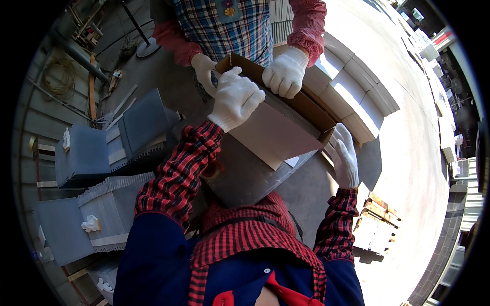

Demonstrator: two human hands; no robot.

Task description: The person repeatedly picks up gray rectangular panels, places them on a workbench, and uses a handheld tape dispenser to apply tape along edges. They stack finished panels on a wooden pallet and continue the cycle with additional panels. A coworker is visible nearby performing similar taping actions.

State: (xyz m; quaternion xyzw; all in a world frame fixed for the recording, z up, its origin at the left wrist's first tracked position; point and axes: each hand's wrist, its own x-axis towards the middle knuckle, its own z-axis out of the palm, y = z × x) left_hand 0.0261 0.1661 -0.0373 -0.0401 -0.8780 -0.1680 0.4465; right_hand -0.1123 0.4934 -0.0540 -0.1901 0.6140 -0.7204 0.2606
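Observation:
A long open cardboard box (275, 133), white outside and brown inside, lies across a grey work surface (236, 176) in front of me. My left hand (237, 99), in a white knitted glove, has its fingers curled over the near rim at the box's left end. At the right end, my right hand (344, 158), gloved too, is held upright with fingers stretched out beside the box corner; I cannot tell whether it touches. Grey sheet-like contents (291, 108) show inside. Opposite me, a co-worker's gloved hand (287, 71) presses down over the far side.
The co-worker's other gloved hand (204, 69) is by the box's left end. Stacks of grey panels (84, 153) stand at left. White cartons (352, 84) are piled behind the box at right. A wooden pallet (380, 217) lies on the sunlit floor.

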